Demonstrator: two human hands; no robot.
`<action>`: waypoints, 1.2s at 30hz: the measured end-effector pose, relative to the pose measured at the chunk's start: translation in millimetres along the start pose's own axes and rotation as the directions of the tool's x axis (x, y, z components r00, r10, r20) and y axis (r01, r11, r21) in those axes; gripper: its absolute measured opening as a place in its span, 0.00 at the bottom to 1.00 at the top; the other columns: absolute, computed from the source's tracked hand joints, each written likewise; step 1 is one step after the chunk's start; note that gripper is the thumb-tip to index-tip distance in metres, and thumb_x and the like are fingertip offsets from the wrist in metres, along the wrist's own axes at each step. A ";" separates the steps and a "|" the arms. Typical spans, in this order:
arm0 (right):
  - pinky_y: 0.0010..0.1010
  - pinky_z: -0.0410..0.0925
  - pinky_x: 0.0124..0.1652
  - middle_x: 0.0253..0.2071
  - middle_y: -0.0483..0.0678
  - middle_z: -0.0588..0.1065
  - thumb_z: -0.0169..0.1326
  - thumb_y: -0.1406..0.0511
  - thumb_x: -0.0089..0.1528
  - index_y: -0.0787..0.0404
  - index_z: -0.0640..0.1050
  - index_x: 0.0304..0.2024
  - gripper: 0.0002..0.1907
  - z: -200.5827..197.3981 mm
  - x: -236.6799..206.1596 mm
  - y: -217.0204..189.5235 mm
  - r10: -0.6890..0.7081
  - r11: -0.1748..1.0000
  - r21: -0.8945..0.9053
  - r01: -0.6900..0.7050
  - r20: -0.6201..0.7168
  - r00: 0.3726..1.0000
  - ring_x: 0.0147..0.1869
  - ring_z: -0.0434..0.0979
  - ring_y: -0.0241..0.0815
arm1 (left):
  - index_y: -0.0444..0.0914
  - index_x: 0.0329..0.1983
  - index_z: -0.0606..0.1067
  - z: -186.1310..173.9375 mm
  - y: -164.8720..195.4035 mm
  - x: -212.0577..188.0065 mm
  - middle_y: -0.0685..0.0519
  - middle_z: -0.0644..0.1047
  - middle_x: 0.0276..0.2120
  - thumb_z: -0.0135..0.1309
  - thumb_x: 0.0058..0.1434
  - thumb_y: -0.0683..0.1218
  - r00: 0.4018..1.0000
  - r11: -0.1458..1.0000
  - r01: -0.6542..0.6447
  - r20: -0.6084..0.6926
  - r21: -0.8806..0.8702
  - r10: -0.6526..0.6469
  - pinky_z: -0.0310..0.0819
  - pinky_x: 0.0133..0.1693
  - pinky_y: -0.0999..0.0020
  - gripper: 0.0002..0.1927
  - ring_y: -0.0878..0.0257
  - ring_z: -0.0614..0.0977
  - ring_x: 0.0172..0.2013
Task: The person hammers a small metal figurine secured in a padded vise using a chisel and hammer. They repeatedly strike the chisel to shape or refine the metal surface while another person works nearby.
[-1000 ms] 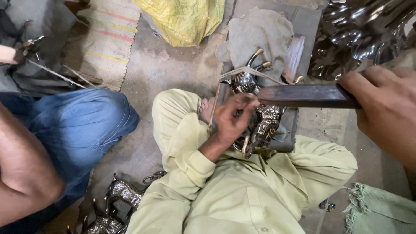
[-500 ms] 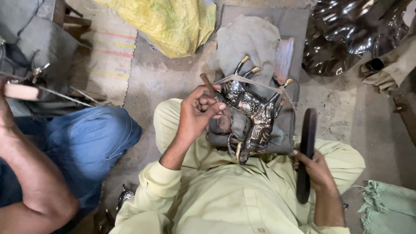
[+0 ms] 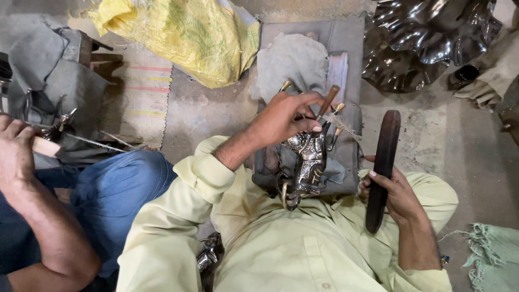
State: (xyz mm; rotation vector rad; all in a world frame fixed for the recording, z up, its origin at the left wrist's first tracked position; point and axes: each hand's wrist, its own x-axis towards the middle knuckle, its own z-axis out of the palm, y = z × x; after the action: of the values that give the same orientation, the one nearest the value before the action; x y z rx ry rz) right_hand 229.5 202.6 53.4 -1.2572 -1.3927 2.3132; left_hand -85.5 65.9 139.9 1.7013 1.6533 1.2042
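Observation:
My left hand [image 3: 284, 120] grips a thin tool with a wooden handle [image 3: 327, 100], its tip down on a shiny embossed metal piece [image 3: 306, 161]. That piece lies on a grey padded block [image 3: 346, 157] between my knees. My right hand [image 3: 398, 196] holds a long dark flat bar [image 3: 383, 167] upright beside my right knee, apart from the metal piece. Several more wood-tipped tools [image 3: 338, 109] stick up behind the piece.
A co-worker in blue trousers [image 3: 116, 189] sits at my left, one hand [image 3: 16, 145] on a wood-handled saw-like tool [image 3: 75, 141]. A yellow sack [image 3: 186, 38], a striped mat [image 3: 138, 100], a dark shiny metal sheet [image 3: 427, 38] and a green cloth [image 3: 489, 254] lie around.
My right hand has brought the dark bar down from near the camera to beside my right knee. My left hand has shifted right and now holds the wood-handled tool on the metal piece.

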 end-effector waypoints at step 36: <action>0.37 0.73 0.45 0.39 0.50 0.80 0.64 0.65 0.62 0.59 0.77 0.62 0.25 0.1 48.8 -128.0 -0.580 -0.071 -0.933 0.354 0.327 0.746 0.37 0.80 0.40 | 0.40 0.56 0.73 -4.7 7.0 18.8 0.49 0.85 0.31 0.64 0.63 0.48 0.986 0.986 0.097 0.119 0.132 -0.113 0.78 0.39 0.57 0.20 0.51 0.87 0.36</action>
State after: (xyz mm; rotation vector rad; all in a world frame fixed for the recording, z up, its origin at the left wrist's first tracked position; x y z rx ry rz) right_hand 164.5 298.5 126.6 -0.7246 -2.8287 0.4677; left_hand -87.8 81.7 152.9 1.7032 1.7500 0.9407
